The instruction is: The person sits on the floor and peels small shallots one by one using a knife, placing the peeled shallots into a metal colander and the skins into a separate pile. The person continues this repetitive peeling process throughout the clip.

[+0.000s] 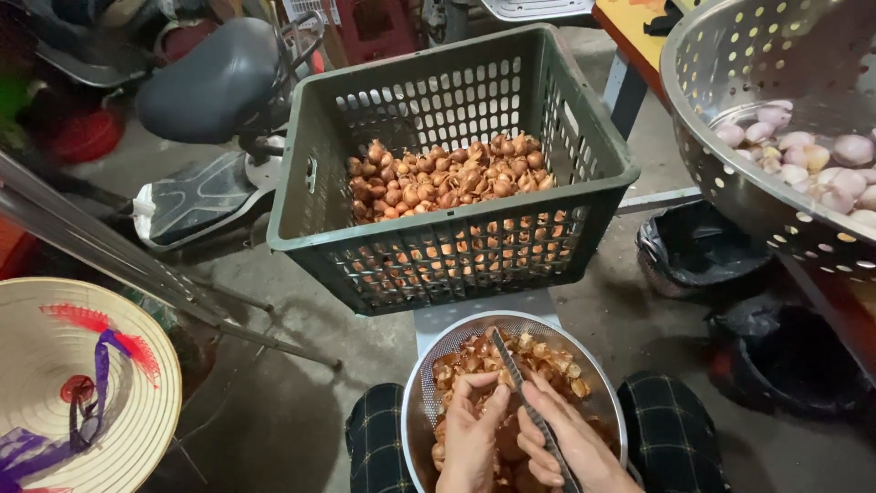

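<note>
a matt green plastic crate [438,242] holds papery-skinned shallots [447,178], beside a shiny perforated metal colander [730,173] and a woven conical hat [55,365].

I saw no label, sign or screen. The only packaging was a dark green plastic crate [456,246], rectangular with slotted walls. It stood in the middle of the view on a pale surface, and a layer of brown-skinned shallots [447,178] covered its bottom. To its right, on the concrete floor, sat two black plastic bags. One bag [698,251] lay open-mouthed just below the perforated metal colander [721,173]. The other bag [785,361] sat lower, nearer the right edge.
</note>
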